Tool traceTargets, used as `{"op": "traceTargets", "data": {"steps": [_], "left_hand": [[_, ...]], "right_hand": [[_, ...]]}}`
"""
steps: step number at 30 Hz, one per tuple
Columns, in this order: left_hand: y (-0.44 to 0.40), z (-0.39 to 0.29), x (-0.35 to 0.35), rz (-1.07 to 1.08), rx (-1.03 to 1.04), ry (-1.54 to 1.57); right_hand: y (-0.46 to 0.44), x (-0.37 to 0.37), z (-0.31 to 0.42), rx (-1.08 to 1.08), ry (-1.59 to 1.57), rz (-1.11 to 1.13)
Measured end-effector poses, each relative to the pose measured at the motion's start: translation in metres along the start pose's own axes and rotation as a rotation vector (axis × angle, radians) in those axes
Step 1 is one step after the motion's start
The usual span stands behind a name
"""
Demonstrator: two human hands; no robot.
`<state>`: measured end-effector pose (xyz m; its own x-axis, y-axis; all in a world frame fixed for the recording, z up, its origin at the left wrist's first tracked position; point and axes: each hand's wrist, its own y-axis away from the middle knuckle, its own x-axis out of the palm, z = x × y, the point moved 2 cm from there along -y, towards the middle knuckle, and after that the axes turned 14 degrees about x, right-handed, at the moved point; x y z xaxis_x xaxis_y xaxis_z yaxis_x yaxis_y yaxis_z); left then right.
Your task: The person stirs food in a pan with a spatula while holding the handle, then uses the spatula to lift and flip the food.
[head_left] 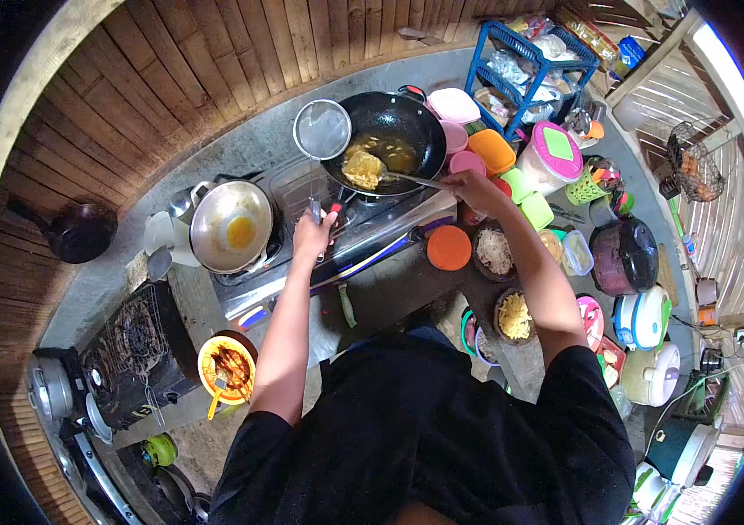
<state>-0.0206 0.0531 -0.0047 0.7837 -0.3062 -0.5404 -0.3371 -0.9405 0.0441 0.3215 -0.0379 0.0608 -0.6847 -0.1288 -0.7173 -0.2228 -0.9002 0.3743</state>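
Note:
My left hand [312, 236] is closed around the handle of a fine mesh strainer [321, 129], whose round basket hangs at the left rim of a black wok [429, 122]. A red-tipped handle [334, 210] of the wok shows right beside that hand; I cannot tell whether the fingers touch it. My right hand [472, 190] grips the long handle of a metal spatula [416, 180] from the right. Its head is inside the wok, under or against yellow-brown fried pieces [362, 168]. Oil with smaller pieces covers the wok's bottom.
Left of the wok, a silver pan [232, 210] with some oil stands on the stove. Colourful tubs [490, 151] crowd the right side, near a bowl of yellow pieces [514, 317]. A blue rack [534, 74] stands behind. An orange bowl [227, 370] with dark red sauce lies lower left.

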Motion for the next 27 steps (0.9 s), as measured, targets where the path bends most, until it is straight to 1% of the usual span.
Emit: {"op": "traceTargets", "data": {"steps": [1, 2, 4, 5, 7, 8, 10, 11, 13, 14, 16, 17, 19, 20, 22, 23, 25, 26, 27], "left_hand": [[0.001, -0.002, -0.001, 0.004, -0.004, 0.002], [0.002, -0.003, -0.001, 0.003, -0.004, 0.003], [0.001, -0.001, 0.000, 0.009, -0.007, 0.017], [0.000, 0.000, 0.000, 0.008, -0.007, 0.019], [0.000, 0.001, 0.001, -0.003, 0.004, 0.009], [-0.001, 0.002, 0.001, -0.005, 0.003, 0.010], [0.000, 0.001, 0.001, 0.003, 0.000, 0.013], [0.000, 0.000, 0.001, 0.002, -0.001, 0.014], [-0.001, 0.002, 0.001, 0.007, -0.007, 0.006], [0.000, 0.002, 0.001, 0.005, -0.007, 0.007], [0.001, 0.000, 0.001, -0.004, -0.006, 0.028], [0.001, -0.001, 0.000, -0.007, -0.007, 0.029], [0.001, -0.002, 0.000, -0.014, -0.021, 0.070], [0.001, -0.002, 0.000, -0.015, -0.023, 0.071], [0.000, -0.002, 0.000, 0.011, 0.000, 0.006], [0.000, -0.001, 0.000, 0.011, -0.001, 0.007], [0.000, 0.000, 0.001, -0.005, 0.009, 0.001], [0.000, 0.001, 0.002, -0.003, 0.009, 0.000], [0.000, -0.001, 0.001, 0.003, 0.003, 0.001]], "right_hand": [[0.003, -0.003, 0.002, -0.017, 0.017, -0.046], [0.006, -0.003, 0.003, -0.017, 0.019, -0.045], [0.014, -0.009, 0.011, -0.068, 0.032, -0.216], [0.017, -0.012, 0.014, -0.069, 0.034, -0.216], [0.022, -0.019, 0.021, -0.071, 0.149, -0.367], [0.021, -0.020, 0.022, -0.072, 0.150, -0.366], [0.019, -0.022, 0.019, -0.077, 0.266, -0.562], [0.016, -0.023, 0.017, -0.078, 0.267, -0.561], [0.007, -0.023, 0.006, 0.022, 0.352, -0.682], [0.001, -0.023, 0.000, 0.019, 0.353, -0.682], [-0.008, -0.024, -0.011, 0.100, 0.353, -0.701], [-0.012, -0.026, -0.017, 0.097, 0.354, -0.700], [-0.015, -0.027, -0.022, 0.155, 0.350, -0.521], [-0.015, -0.028, -0.023, 0.153, 0.351, -0.519], [-0.019, -0.026, -0.028, 0.036, 0.307, -0.382], [-0.022, -0.025, -0.031, 0.036, 0.308, -0.382], [-0.027, -0.019, -0.035, -0.018, 0.156, -0.176], [-0.027, -0.018, -0.039, -0.016, 0.155, -0.176], [-0.024, -0.016, -0.034, -0.128, 0.182, -0.074]]}}
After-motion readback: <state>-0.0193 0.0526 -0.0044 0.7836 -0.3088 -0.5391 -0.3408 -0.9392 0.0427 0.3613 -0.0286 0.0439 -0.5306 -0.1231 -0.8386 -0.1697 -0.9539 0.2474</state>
